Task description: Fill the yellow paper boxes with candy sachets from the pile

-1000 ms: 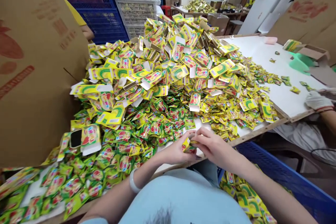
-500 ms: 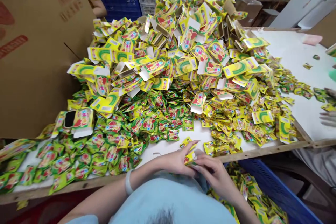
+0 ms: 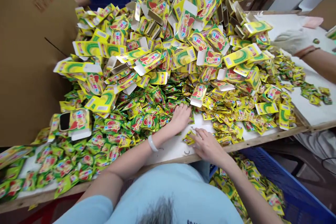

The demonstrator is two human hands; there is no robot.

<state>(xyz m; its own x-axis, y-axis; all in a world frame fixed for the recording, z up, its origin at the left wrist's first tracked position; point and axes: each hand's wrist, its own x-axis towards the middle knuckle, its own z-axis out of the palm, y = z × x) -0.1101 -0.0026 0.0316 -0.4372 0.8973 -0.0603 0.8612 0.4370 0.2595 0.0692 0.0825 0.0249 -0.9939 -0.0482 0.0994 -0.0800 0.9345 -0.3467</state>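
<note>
My left hand [image 3: 181,117] reaches forward with its fingers out on the near edge of a heap of green candy packets [image 3: 149,120]; what lies under the fingertips is hidden. Lower and to the right, my right hand [image 3: 206,143] has its fingers apart, the tips beside a single yellow packet [image 3: 188,138] on the white tabletop [image 3: 169,152]. Right of that hand spreads a pile of small yellow packets [image 3: 228,126]. Behind both hands rises a tall heap of yellow-and-green printed boxes [image 3: 183,57], many with open flaps.
At left stand a large brown carton [image 3: 31,70] and a dark phone [image 3: 64,121]. A blue crate [image 3: 296,189] of packets sits below the table's wooden edge [image 3: 262,140]. Another person's gloved hand [image 3: 291,41] works at the right side of the heap.
The small yellow box is no longer between my hands. My left hand has moved forward to the green packets, my right toward the single yellow packet. Another person's gloved hand has come in at right.
</note>
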